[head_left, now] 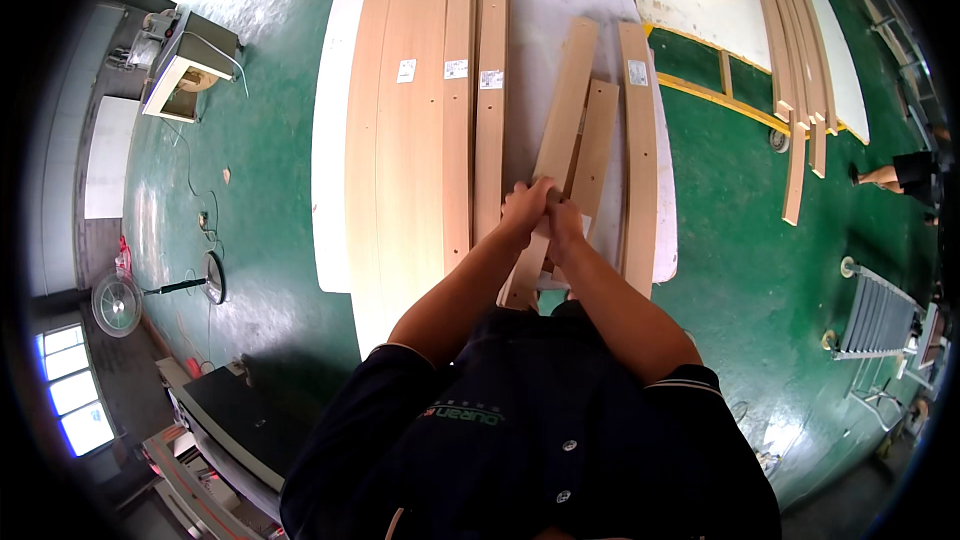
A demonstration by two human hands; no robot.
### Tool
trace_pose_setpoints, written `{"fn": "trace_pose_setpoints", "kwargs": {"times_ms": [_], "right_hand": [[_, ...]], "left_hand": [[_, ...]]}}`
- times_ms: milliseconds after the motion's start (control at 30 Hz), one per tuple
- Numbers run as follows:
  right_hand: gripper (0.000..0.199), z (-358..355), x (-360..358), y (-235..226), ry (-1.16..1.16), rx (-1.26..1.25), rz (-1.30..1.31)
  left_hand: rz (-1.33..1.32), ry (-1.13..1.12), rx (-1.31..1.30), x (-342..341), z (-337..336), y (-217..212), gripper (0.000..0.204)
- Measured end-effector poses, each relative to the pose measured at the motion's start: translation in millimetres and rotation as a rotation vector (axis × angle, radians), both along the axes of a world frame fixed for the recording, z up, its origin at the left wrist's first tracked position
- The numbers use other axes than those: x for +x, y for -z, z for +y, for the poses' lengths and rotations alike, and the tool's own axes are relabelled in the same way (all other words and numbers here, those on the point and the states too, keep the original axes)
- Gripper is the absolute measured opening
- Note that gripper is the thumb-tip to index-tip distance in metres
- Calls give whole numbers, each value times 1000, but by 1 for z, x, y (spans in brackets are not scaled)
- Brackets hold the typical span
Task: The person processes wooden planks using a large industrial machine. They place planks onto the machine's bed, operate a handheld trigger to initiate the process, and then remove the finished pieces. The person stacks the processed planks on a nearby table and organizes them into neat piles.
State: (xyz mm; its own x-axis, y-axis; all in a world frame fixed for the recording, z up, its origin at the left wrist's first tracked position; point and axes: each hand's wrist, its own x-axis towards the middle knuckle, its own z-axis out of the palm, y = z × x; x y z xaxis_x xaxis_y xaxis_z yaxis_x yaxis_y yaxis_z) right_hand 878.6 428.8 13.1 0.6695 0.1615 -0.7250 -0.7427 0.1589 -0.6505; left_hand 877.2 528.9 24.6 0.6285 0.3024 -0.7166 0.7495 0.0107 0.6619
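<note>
My left hand and my right hand meet over a slanting light wooden plank. The fingers of both are closed, and a small brownish piece shows between them, too small and covered to name. Whether either hand also grips the plank is hidden. Under and to the right of this plank lies a shorter wooden board with drilled holes, its near part partly behind my right hand. Farther right, a long labelled board runs along the side of the white table.
Wide wooden panels cover the table's left part, beside narrow labelled boards. At the right, more planks overhang a second white table with a yellow frame. A fan and a wheeled grey rack stand on the green floor.
</note>
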Motion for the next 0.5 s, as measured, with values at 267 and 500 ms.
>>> {"fn": "trace_pose_setpoints", "kwargs": {"times_ms": [267, 500], "right_hand": [[30, 9, 9, 41, 5, -157, -62], [42, 9, 11, 41, -92, -357, -93]], "left_hand": [[158, 75, 73, 14, -9, -11, 92], [135, 30, -88, 13, 1, 10, 100]]}}
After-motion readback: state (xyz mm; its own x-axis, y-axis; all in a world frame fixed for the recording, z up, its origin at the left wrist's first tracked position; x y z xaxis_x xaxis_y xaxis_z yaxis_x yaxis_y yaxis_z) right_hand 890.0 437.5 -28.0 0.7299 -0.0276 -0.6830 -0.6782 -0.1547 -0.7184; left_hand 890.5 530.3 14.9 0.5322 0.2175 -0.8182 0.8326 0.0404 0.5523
